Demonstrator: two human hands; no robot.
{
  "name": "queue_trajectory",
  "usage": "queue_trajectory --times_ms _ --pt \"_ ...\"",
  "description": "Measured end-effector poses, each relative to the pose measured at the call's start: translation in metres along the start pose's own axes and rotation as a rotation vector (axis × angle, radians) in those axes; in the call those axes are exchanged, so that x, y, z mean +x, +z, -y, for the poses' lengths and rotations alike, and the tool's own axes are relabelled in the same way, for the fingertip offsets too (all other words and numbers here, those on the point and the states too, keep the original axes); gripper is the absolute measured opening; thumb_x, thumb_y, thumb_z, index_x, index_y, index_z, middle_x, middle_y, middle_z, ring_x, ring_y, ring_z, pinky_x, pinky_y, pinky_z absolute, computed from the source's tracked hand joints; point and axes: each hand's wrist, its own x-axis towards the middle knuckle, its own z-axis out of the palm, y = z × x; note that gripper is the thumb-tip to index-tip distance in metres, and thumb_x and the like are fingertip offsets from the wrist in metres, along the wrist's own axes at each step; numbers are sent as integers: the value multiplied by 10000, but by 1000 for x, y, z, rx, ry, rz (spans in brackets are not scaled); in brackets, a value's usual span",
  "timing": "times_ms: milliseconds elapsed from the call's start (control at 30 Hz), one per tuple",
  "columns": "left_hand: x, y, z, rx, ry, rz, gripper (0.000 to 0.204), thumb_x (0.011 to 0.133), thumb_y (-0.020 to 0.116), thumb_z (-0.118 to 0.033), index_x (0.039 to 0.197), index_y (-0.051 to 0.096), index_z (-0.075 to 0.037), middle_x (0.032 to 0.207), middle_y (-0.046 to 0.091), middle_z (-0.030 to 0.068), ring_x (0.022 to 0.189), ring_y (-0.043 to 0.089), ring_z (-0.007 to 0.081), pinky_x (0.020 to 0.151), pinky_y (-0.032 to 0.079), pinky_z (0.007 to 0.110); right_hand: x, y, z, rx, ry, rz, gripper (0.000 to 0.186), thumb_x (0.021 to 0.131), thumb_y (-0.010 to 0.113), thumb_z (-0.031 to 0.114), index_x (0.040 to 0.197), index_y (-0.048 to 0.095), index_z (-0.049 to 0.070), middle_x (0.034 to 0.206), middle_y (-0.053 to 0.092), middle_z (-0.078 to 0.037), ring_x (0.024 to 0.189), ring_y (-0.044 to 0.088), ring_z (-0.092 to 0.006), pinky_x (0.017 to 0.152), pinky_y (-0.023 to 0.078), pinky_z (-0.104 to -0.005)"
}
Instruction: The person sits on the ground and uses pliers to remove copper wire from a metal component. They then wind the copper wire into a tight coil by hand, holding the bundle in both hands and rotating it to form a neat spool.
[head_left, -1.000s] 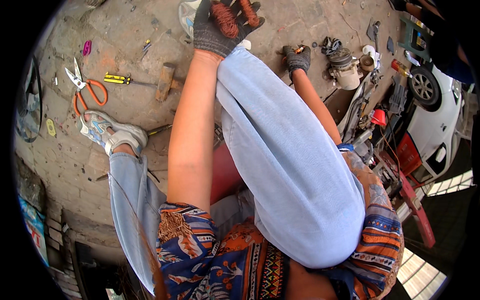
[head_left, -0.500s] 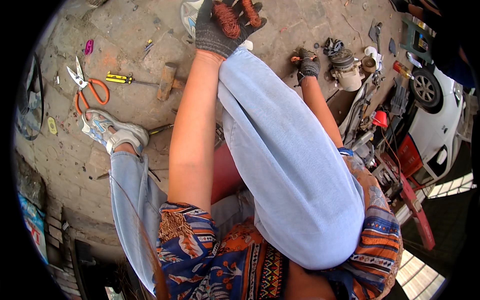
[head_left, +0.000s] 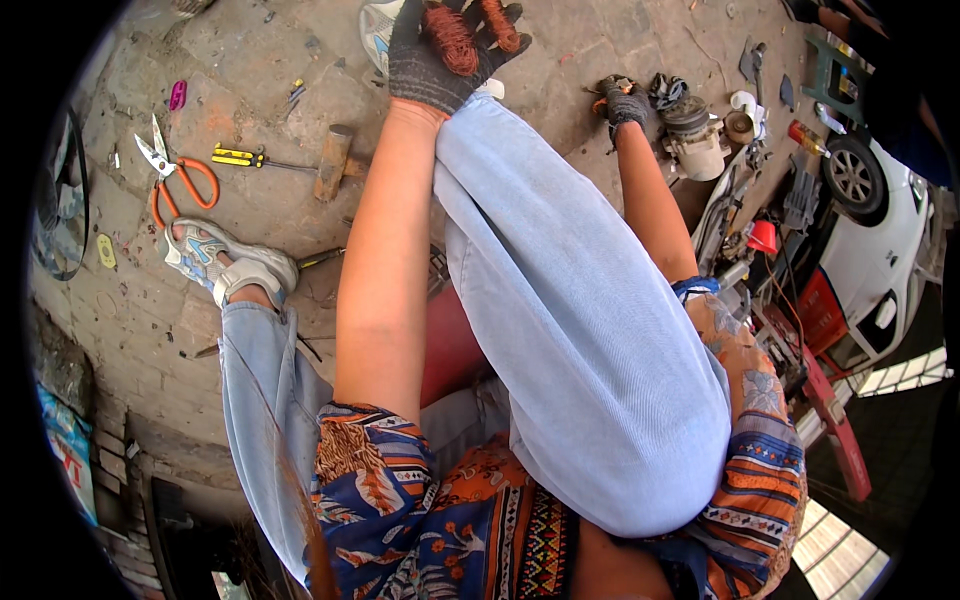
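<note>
My left hand (head_left: 432, 75), in a dark grey knitted glove, is at the top of the head view. It holds a bundle of reddish-brown copper wire (head_left: 452, 40). A second, narrower copper wire bundle (head_left: 500, 25) lies by its fingers. My right hand (head_left: 624, 102), gloved as well, is low over the floor beyond my raised knee. Its fingers are curled, with a speck of orange at their tips; what they grip, if anything, I cannot make out. Nearest to it are a crumpled dark rag-like thing (head_left: 667, 91) and a pale metal motor-like part (head_left: 700, 150).
To the left on the paved floor lie orange-handled shears (head_left: 180, 180), a yellow-and-black screwdriver (head_left: 238, 157) and a hammer (head_left: 334, 165). My sandalled foot (head_left: 215, 255) rests below them. Car parts, a red funnel-like cup (head_left: 762, 237) and a white car (head_left: 880, 260) stand at the right.
My right hand has shifted slightly up and to the right, and its forearm shows more. The left hand with the copper wire has barely moved.
</note>
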Motion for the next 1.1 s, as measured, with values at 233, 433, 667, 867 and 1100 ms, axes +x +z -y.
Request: queue_trajectory --times_ms 233,433,667,867,1100 --pt "0 0 0 8 6 9 616 835 540 -523 1278 529 -95 1327 503 173 1235 438 407 1027 313 637 -17 -9 12 65 -76 107 541 680 805 283 1083 602 -15 996 676 -105 891 631 -199 835 506 -334" --pt "-1 0 1 13 20 9 619 833 549 -520 1283 523 -96 1323 505 174 1231 440 412 1025 315 637 -20 -9 14 98 -66 120 643 638 843 337 1123 596 -7 1042 661 -120 918 620 -209 848 505 -339" --pt "1 1 0 5 7 12 615 829 556 -526 1265 540 -92 1308 517 177 1215 455 415 1021 320 636 35 -4 -3 -237 71 259 778 590 846 439 1191 585 20 1147 642 -134 1002 621 -259 885 498 -362" --pt "0 -1 -1 1 8 44 611 825 567 -526 1251 553 -89 1299 525 176 1206 464 415 1020 325 633 14 -10 17 -229 74 281 660 626 824 423 1133 630 47 1067 674 -118 936 642 -230 838 516 -347" --pt "-1 0 0 20 23 24 611 821 579 -519 1260 547 -95 1306 522 168 1211 462 412 1019 331 630 -19 -21 41 -305 30 181 661 648 798 407 1151 614 20 1082 668 -142 938 644 -246 842 511 -347"
